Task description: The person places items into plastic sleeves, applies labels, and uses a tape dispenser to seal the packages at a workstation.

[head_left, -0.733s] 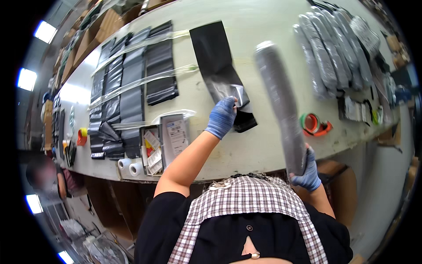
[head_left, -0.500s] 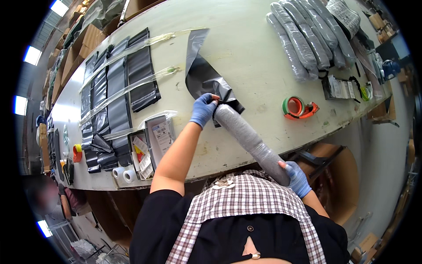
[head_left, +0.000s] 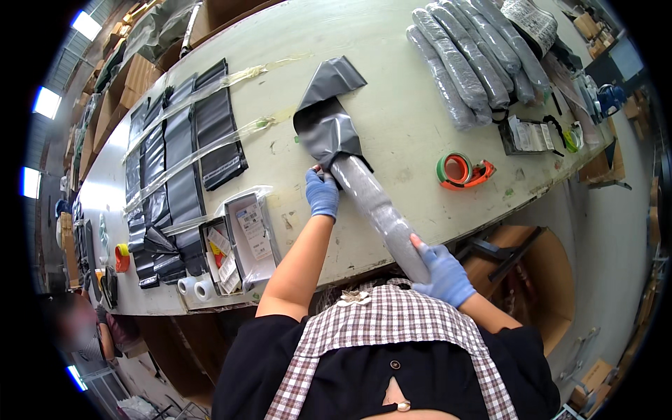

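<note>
A long grey roll in clear plastic wrap (head_left: pixel 379 212) slants across the table's near edge, its far end inside the mouth of a dark grey plastic mailing bag (head_left: pixel 332 131). My left hand (head_left: pixel 323 192), in a blue glove, is closed on the bag's edge beside the roll; the fingertips are partly hidden. Gripping the near end of the roll is my right hand (head_left: pixel 446 274), also gloved in blue, with the thumb along its top. The far part of the bag lies folded over on the table.
Several wrapped grey rolls (head_left: pixel 483 59) are piled at the far right, near an orange tape dispenser (head_left: pixel 483 173) and a small black box of labels (head_left: pixel 530 136). Dark bags (head_left: pixel 183 140) lie under clear tape strips at left. A label tray (head_left: pixel 255 234) stands closer. Another person is at far left.
The roll's far end has gone into the bag's mouth, and the bag has widened around it. My right hand has moved forward and left with the roll; my left hand has shifted slightly nearer.
</note>
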`<state>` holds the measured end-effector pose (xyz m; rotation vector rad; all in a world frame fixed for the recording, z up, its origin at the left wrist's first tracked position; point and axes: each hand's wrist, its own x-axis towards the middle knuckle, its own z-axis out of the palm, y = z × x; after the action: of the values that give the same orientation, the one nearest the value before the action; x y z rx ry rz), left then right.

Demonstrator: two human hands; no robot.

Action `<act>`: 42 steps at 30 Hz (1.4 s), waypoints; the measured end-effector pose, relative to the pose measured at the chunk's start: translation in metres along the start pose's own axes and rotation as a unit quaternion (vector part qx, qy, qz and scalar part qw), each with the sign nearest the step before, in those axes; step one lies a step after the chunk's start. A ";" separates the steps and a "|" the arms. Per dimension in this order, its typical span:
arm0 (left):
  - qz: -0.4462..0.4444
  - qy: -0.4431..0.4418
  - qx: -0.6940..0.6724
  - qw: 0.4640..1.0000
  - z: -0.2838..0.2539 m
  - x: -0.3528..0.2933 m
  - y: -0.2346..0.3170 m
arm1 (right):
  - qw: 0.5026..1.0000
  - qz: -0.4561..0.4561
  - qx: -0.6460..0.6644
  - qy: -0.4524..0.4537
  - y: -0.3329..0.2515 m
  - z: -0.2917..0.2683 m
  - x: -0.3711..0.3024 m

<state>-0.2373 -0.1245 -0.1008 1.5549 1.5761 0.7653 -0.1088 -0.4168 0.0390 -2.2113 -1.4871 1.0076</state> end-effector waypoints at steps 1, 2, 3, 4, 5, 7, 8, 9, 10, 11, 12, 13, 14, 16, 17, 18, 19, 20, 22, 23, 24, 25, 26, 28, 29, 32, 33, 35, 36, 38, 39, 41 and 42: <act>0.004 -0.018 0.036 0.999 0.001 0.004 -0.003 | 1.000 -0.003 -0.010 0.010 -0.009 0.003 0.015; 0.029 -0.019 0.064 0.997 0.003 0.005 -0.006 | 1.000 -0.005 -0.020 0.021 -0.017 0.008 0.033; 0.057 -0.019 0.092 0.994 0.003 0.005 -0.008 | 0.999 -0.031 -0.022 0.036 -0.024 0.019 0.056; 0.084 -0.020 0.119 0.989 0.005 0.005 -0.010 | 0.997 -0.057 -0.024 0.051 -0.025 0.034 0.083; 0.092 -0.002 0.100 0.991 0.004 0.010 -0.020 | 0.986 -0.092 -0.052 0.133 -0.025 0.049 0.110; 0.073 0.003 0.044 0.996 -0.003 0.018 -0.035 | 0.955 -0.129 -0.029 0.267 -0.018 0.068 0.171; 0.066 0.001 0.016 0.998 -0.003 0.021 -0.036 | 0.939 -0.128 0.020 0.319 -0.015 0.067 0.201; 0.034 -0.056 0.034 0.997 0.001 0.019 -0.020 | 0.932 -0.084 0.075 0.345 -0.012 0.060 0.226; 0.047 -0.048 0.024 0.997 -0.001 0.020 -0.020 | 0.919 -0.048 0.134 0.369 -0.018 0.055 0.247; 0.065 -0.045 0.010 0.997 -0.002 0.019 -0.021 | 0.941 -0.026 0.142 0.307 -0.012 0.052 0.269; 0.082 -0.045 -0.006 0.996 -0.002 0.018 -0.024 | 0.959 -0.002 0.149 0.243 -0.005 0.048 0.285; 0.074 -0.046 -0.056 0.995 -0.006 0.012 -0.029 | 0.939 -0.016 0.172 0.298 -0.010 0.052 0.278; 0.069 -0.059 -0.108 0.990 -0.008 0.001 -0.027 | 0.945 -0.007 0.174 0.277 -0.004 0.053 0.268; 0.217 -0.049 0.041 0.974 -0.031 -0.039 -0.021 | 0.936 -0.120 0.188 0.273 0.007 0.049 0.209; 0.085 -0.135 -0.022 0.987 -0.042 -0.059 -0.035 | 0.939 -0.133 0.198 0.246 0.014 0.047 0.179; 0.090 -0.165 -0.048 0.981 -0.048 -0.082 -0.044 | 0.964 -0.101 0.183 0.166 0.034 0.057 0.155; 0.105 -0.212 0.085 0.968 -0.053 -0.104 -0.029 | 0.980 -0.061 0.165 0.088 0.061 0.056 0.134; 0.114 -0.212 0.001 0.971 -0.055 -0.123 -0.065 | 0.991 -0.039 0.121 -0.029 0.062 0.038 0.115; 0.024 -0.245 0.096 0.964 -0.048 -0.143 -0.068 | 0.992 -0.071 0.092 -0.040 0.093 0.018 0.098; -0.075 -0.237 -0.025 0.968 -0.041 -0.144 -0.063 | 0.993 -0.051 0.077 0.075 0.104 -0.005 0.101; -0.174 -0.224 -0.145 0.948 -0.035 -0.146 -0.060 | 0.961 -0.063 0.189 0.193 0.120 -0.040 0.110; -0.143 -0.218 -0.230 0.938 -0.032 -0.144 -0.062 | 0.942 -0.048 0.158 0.294 0.142 -0.079 0.117; -0.132 -0.233 -0.128 0.955 -0.025 -0.145 -0.047 | 0.909 -0.018 0.122 0.399 0.166 -0.119 0.121; -0.105 -0.245 0.078 0.961 -0.011 -0.144 0.015 | 0.829 0.090 -0.057 0.549 0.210 -0.187 0.131; -0.062 -0.211 0.157 0.963 -0.005 -0.146 0.039 | 0.805 0.123 -0.171 0.554 0.259 -0.204 0.144; -0.027 -0.188 0.065 0.980 0.002 -0.126 0.010 | 0.859 0.258 -0.179 0.405 0.302 -0.230 0.176; -0.037 -0.171 0.007 0.985 0.002 -0.118 0.003 | 0.878 0.281 -0.150 0.356 0.306 -0.233 0.185; -0.055 -0.133 -0.108 0.984 0.004 -0.099 -0.006 | 0.896 0.311 -0.127 0.291 0.310 -0.233 0.185; -0.047 -0.138 -0.093 0.985 0.003 -0.091 -0.008 | 0.898 0.313 -0.131 0.278 0.309 -0.237 0.181; -0.028 -0.153 -0.069 0.985 0.005 -0.079 -0.007 | 0.887 0.304 -0.154 0.310 0.310 -0.233 0.180; -0.007 -0.151 -0.074 0.986 0.007 -0.081 -0.003 | 0.871 0.292 -0.173 0.355 0.310 -0.229 0.178; 0.038 -0.154 -0.083 0.984 0.008 -0.089 0.005 | 0.858 0.309 -0.178 0.369 0.301 -0.231 0.174; 0.044 -0.150 -0.084 0.984 0.007 -0.089 0.002 | 0.874 0.297 -0.177 0.341 0.289 -0.238 0.175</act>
<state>-0.2353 -0.2139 -0.0927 1.5421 1.1991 0.6581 0.2940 -0.3504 -0.0282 -2.9293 -0.7107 -0.0109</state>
